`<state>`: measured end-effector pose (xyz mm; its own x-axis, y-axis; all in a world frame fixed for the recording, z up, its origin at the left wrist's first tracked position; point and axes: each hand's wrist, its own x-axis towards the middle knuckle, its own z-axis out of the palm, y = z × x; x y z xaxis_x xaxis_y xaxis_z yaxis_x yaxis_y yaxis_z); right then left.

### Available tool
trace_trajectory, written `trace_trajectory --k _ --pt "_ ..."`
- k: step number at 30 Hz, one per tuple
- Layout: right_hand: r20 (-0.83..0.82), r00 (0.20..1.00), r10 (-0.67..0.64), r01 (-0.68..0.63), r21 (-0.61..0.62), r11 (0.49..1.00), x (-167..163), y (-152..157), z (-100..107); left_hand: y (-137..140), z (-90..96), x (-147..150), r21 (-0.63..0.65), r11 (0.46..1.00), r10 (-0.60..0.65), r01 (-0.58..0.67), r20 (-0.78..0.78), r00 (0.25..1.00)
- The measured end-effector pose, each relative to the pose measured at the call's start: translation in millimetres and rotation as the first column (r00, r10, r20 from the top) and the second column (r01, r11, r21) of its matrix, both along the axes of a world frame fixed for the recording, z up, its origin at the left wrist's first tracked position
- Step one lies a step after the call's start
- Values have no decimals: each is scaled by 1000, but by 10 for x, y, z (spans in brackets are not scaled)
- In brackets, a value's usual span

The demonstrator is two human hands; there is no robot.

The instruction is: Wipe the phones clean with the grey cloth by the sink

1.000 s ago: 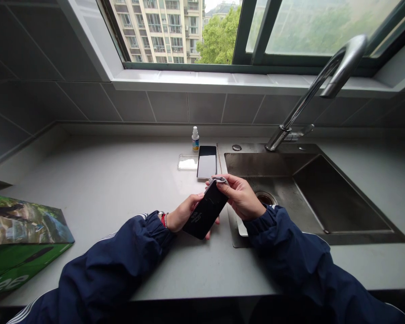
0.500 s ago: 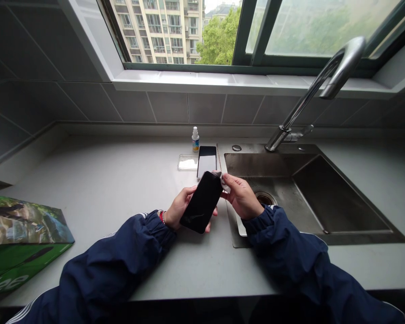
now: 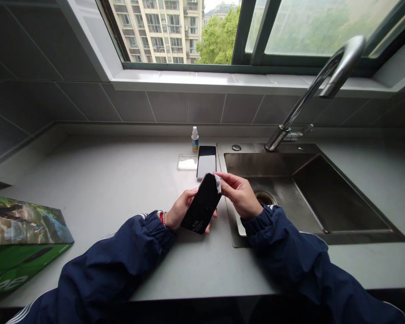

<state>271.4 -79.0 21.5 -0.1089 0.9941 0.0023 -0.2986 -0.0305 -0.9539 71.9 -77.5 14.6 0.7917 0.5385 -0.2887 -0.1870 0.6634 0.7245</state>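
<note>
A black smartphone (image 3: 201, 207) lies tilted in my left hand (image 3: 179, 210), whose thumb presses its left edge while fingertips show at the right edge. My right hand (image 3: 239, 194) pinches a small white cloth or tissue (image 3: 218, 183) against the phone's top right corner. Pale marks or reflections show on the lower part of the screen. Just beyond, a second phone (image 3: 207, 163) lies flat on the counter, its dark face reflecting light. Beside it on the left is a clear phone case (image 3: 187, 162). Behind them stands a small white-capped bottle (image 3: 195, 139).
At the right a steel sink (image 3: 310, 238) is set into the counter (image 3: 121, 180), with a chrome faucet (image 3: 307, 99) arching over it. A white object (image 3: 240, 227) at the sink's near left edge is partly hidden by my right sleeve. A green printed box (image 3: 27, 243) stands at the left.
My right fingers have shifted slightly around the phone's top right corner, and more of the white cloth shows over it. The marks on the lower screen look different. The left hand has barely moved.
</note>
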Motion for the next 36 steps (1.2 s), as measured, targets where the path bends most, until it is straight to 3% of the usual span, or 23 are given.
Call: trace_trajectory --k 13,18,27,36 --pt "-25 993 -114 112 -71 991 -38 -19 64 -32 -24 19 24 999 -21 22 -68 997" --pt "2 990 -138 138 -25 990 -51 -24 43 -41 -45 26 40 999 -29 33 -80 996" --pt "210 977 -18 11 31 999 -27 -48 50 -45 -33 15 45 999 -26 28 -53 998" --pt "183 979 84 -84 -7 996 55 -26 93 -2 -26 5 -7 998 -62 62 3 998"
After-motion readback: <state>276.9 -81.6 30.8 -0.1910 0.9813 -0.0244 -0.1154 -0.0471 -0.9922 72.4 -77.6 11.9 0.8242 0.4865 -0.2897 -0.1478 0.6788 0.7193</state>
